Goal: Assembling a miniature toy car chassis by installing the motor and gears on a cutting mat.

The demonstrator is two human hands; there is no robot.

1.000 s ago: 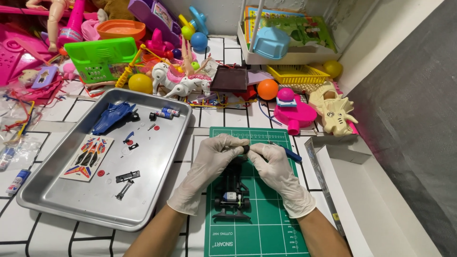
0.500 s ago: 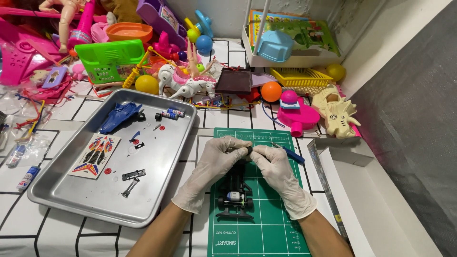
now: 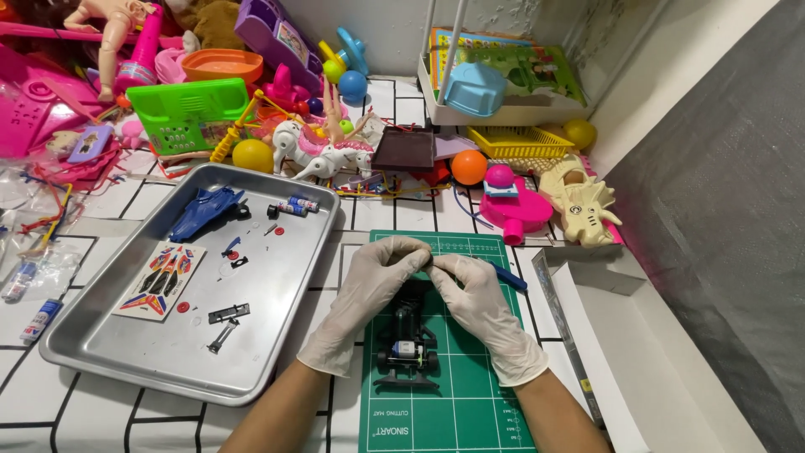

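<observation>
Toy car chassis (image 3: 406, 342) (black, on green cutting mat (image 3: 470, 403)) has both gloved hands' fingers (image 3: 411, 252) clamped on its front.

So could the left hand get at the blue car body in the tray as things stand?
Probably yes: the blue car body lies uncovered in the metal tray, left of the left hand, though that hand is on the toy car chassis.

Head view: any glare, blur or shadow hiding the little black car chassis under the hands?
Head view: sharp, evenly lit, soft shadows only. The metal tray shows mild sheen, no blinding glare. The chassis on the green mat is clear at its rear; its front is hidden by the gloved left hand and right hand, not by blur.
</observation>
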